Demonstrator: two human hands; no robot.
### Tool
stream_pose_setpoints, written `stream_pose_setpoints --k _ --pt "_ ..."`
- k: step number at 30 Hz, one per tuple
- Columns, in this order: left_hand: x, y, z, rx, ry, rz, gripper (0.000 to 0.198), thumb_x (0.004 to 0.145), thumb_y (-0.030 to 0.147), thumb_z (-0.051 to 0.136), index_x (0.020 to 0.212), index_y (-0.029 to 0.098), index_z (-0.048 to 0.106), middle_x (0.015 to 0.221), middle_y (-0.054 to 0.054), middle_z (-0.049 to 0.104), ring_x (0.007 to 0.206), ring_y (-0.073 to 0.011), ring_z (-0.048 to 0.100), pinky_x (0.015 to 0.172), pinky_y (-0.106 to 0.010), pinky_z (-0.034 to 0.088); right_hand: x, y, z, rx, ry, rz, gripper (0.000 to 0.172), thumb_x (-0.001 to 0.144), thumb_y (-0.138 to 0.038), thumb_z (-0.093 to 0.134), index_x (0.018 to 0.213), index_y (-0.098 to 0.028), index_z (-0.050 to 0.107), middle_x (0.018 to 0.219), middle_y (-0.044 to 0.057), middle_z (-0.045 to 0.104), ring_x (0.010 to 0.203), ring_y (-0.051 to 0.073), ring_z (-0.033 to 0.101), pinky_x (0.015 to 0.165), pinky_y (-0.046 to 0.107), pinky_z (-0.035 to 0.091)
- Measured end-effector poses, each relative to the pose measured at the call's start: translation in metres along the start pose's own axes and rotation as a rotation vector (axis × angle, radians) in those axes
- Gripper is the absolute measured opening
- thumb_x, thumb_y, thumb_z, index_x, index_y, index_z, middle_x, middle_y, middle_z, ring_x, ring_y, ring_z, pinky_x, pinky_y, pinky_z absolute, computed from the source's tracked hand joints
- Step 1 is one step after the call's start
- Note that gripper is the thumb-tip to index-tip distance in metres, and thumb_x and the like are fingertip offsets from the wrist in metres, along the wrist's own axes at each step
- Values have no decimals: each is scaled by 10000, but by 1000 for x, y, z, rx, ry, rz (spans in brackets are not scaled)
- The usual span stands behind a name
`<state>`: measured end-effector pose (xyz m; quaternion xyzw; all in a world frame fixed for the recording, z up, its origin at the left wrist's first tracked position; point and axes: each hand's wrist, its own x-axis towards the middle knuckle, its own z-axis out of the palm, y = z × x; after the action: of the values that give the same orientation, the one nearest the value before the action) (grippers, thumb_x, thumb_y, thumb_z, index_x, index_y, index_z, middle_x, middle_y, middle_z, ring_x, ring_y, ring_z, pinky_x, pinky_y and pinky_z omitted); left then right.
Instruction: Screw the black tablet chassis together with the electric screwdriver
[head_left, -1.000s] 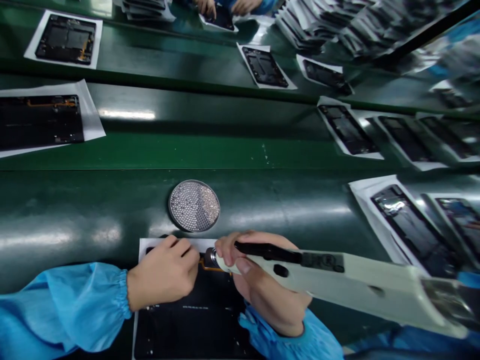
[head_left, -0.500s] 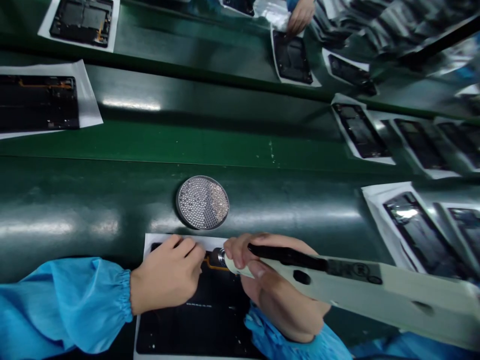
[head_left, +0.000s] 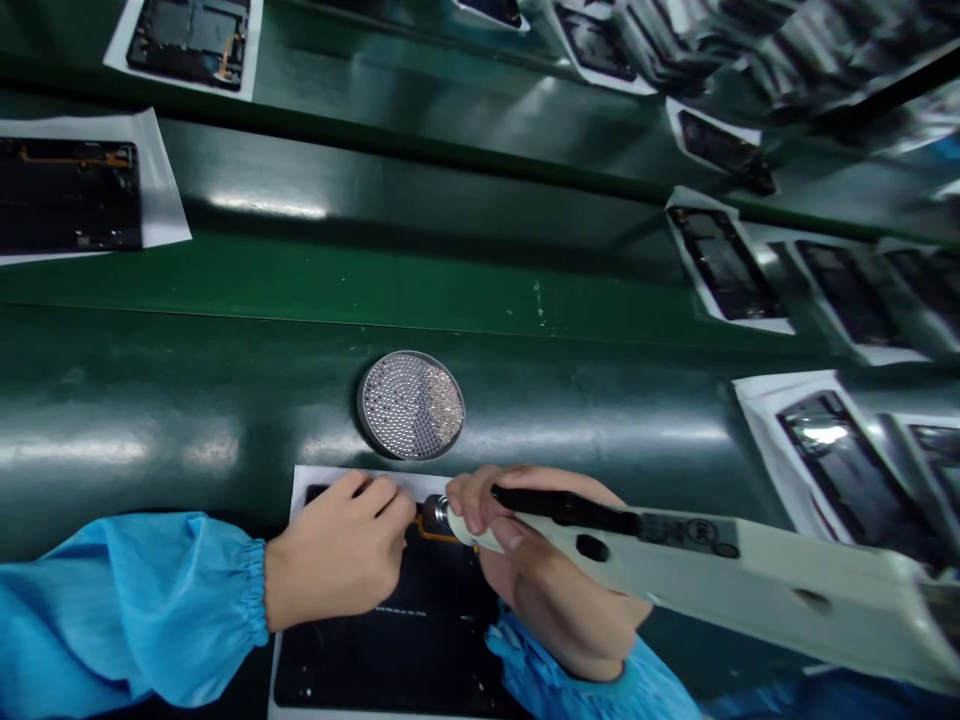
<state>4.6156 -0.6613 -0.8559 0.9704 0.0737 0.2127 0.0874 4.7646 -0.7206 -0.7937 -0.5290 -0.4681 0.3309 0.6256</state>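
A black device panel (head_left: pixel 375 650) lies on white paper at the bottom centre, with an orange flex strip near its upper edge. My left hand (head_left: pixel 349 545) is closed over the panel's upper left part; its fingertips point down and what they hold, if anything, is hidden. Wrapped round a pale electric screwdriver (head_left: pixel 675 565) is my right hand (head_left: pixel 532 560), fingers near the tool's front end. The screwdriver's dark tip is beside my left fingers, over the panel's upper edge. Just beyond the paper sits a round dish (head_left: pixel 411 405) of small screws.
More panels on white paper lie on the green surface: one at the left (head_left: pixel 71 195), one at the upper left (head_left: pixel 191 40), and several at the right, including a near one (head_left: pixel 855 470). A heap of wrapped pieces (head_left: pixel 750 50) is at the upper right.
The other person's hand at the top has gone from view, and the panel it touched has shifted up and away. My hands have hardly moved; the screwdriver's rear end has swung slightly.
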Motion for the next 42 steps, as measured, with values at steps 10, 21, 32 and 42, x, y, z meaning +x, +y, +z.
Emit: stream_pose_setpoints --k 10,21,32,42 --pt "-4 1 3 42 68 1 250 979 124 474 894 59 700 949 -147 661 860 -253 590 734 -388 451 -1 4 0 46 -31 -22 131 866 -153 677 949 -250 699 658 -20 602 597 153 579 584 327 513" --pt "-4 -4 6 20 51 -8 194 951 144 515 995 50 680 962 -134 643 855 -257 577 713 -380 428 38 4 -1 61 146 -198 136 794 -201 732 924 -242 736 599 -24 579 541 152 547 583 337 493" --pt "-5 -3 7 -5 30 -16 250 970 196 490 1066 53 670 1018 -139 634 893 -259 565 763 -382 413 39 21 6 28 121 -112 179 760 -146 667 888 -254 730 595 -13 589 536 176 540 564 355 474" --pt "-5 -2 7 -9 -3 -15 270 959 213 514 1104 34 654 1051 -153 634 923 -267 575 794 -397 424 40 22 5 32 123 -97 137 762 -147 681 863 -236 706 607 -15 592 540 172 545 572 350 480"
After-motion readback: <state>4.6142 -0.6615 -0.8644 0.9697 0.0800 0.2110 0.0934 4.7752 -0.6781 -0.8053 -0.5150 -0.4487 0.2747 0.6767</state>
